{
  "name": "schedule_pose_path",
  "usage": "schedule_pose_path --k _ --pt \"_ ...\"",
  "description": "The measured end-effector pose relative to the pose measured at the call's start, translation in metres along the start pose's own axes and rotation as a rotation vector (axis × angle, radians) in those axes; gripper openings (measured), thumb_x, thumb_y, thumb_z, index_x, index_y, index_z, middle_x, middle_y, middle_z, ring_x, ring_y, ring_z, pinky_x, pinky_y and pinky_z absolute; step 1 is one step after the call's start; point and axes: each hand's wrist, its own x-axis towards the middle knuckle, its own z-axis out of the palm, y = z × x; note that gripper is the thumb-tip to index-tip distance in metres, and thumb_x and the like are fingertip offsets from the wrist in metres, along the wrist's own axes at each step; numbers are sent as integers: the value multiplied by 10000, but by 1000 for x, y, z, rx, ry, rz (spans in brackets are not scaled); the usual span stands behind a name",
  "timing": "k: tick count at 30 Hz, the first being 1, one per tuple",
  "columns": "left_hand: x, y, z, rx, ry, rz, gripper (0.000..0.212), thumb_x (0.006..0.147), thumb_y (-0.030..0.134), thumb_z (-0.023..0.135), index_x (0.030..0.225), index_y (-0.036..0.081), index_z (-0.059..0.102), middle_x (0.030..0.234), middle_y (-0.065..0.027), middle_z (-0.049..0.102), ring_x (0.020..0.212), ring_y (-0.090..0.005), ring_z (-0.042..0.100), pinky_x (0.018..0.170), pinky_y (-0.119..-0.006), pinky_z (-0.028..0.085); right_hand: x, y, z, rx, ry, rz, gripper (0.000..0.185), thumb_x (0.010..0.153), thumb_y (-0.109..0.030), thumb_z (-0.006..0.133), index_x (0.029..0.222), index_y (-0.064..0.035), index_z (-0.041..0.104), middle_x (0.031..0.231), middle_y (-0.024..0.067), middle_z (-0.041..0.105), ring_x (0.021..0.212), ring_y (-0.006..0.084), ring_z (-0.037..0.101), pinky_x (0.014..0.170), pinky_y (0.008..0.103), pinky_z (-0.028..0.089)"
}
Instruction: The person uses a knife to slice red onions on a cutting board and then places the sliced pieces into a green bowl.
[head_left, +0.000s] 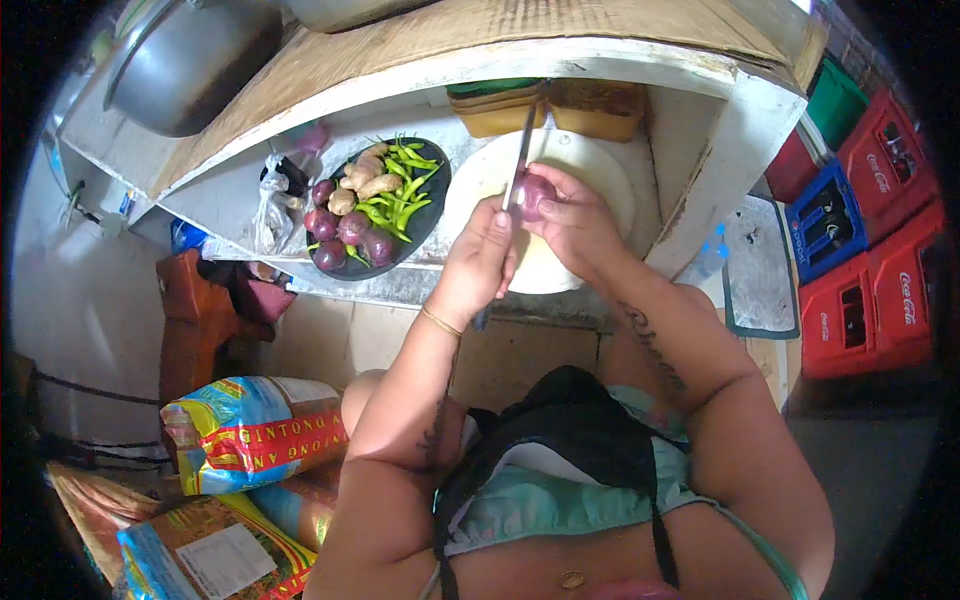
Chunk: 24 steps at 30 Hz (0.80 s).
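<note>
My left hand (486, 251) is closed around the handle of a long-bladed knife (527, 133), its blade pointing away from me. A red onion (535, 196) sits in the fingers of my right hand (576, 217), right beside the blade; whether blade and skin touch I cannot tell. Both hands are above a round white cutting board (555, 262). To the left, a dark oval plate (435, 217) bears several red onions (330, 255), pieces of ginger root (367, 171) and green chili peppers (409, 184).
A knotted clear plastic bag (274, 210) lies left of the plate. Yellow containers (495, 112) stand behind the board. Above runs a cardboard-covered shelf (600, 22) with a metal pot (195, 67). Bottle crates (836, 319) are stacked at right; printed sacks (262, 435) lie at lower left.
</note>
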Motion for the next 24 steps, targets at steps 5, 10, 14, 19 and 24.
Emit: schedule_pose_path --k 5,10,14,19,24 --pt "-3 -2 2 322 61 57 460 1069 303 443 1445 40 403 748 -44 568 593 -101 525 568 -245 458 -2 2 3 -137 51 -35 494 854 42 636 1337 -6 544 1180 111 588 1059 223 598 976 370 498" --pt "6 -16 5 346 149 208 446 1065 303 452 1424 40 434 760 -43 574 609 -112 545 602 -260 471 -3 4 3 -403 25 -100 506 817 50 680 1308 -28 585 1110 72 619 986 167 596 928 302 493" --pt "4 -2 8 64 70 45 400 1073 282 441 1403 56 456 687 14 523 540 -66 474 504 -215 409 -6 -1 9 -324 82 -85 460 849 -9 678 1300 -49 599 1086 52 626 985 137 579 896 269 479" --pt "-1 6 11 -16 56 8 370 1082 309 416 1357 72 486 608 32 467 431 -51 391 374 -214 325 0 -1 8 -702 91 -136 426 887 -85 683 1305 -66 601 1125 42 613 1002 164 602 893 293 501" --pt "2 12 -4 -253 15 -125 420 1080 444 341 1147 74 530 588 -10 475 392 -94 420 371 -226 362 3 -7 -3 -272 67 104 429 910 -89 651 1332 -64 580 1178 61 596 1036 241 628 882 371 533"
